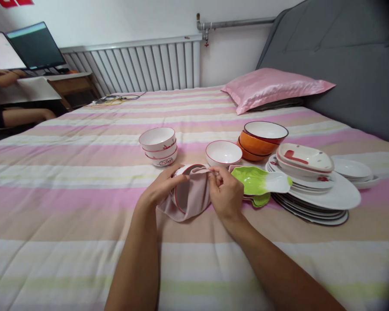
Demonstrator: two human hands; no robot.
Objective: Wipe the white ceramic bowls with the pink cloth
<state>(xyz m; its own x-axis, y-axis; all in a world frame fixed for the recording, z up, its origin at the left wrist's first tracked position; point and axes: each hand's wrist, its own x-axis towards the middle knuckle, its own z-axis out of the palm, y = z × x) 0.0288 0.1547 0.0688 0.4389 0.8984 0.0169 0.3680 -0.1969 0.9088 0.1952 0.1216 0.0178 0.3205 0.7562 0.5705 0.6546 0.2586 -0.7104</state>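
Head view: the left hand pinches the rim of a red-rimmed white bowl, thumb over the edge, while the right hand pinches a fold of the dusty-pink cloth tucked into it. The bowl sits between the hands, nearer than the three-bowl stack. For what looks like wiping, a firm left grip and gradual turning should serve best. Round, it has no evident long axis; its steeply tilted mouth faces the right hand.
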